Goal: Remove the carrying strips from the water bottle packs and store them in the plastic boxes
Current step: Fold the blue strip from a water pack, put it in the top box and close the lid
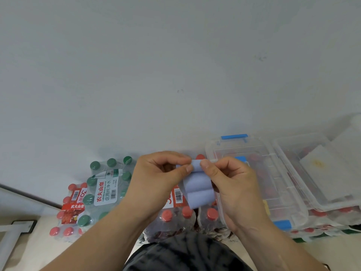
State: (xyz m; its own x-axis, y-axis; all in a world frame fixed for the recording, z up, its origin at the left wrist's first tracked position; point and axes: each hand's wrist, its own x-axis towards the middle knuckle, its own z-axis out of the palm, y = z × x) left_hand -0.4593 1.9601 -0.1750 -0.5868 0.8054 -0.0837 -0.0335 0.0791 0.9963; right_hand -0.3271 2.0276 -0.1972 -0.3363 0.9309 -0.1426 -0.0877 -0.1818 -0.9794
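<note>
- Strip (198,189): pale blue, matte, folded into three soft bulging loops, hanging down.
- Held mid-air over red-capped packs (175,218), beside clear box (290,184).
- Left hand (156,180) and right hand (232,180) both pinch its top edge, thumb against forefinger.

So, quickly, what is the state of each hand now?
Left hand: closed, pinching the top of the folded blue carrying strip.
Right hand: closed, pinching the same strip.
</note>
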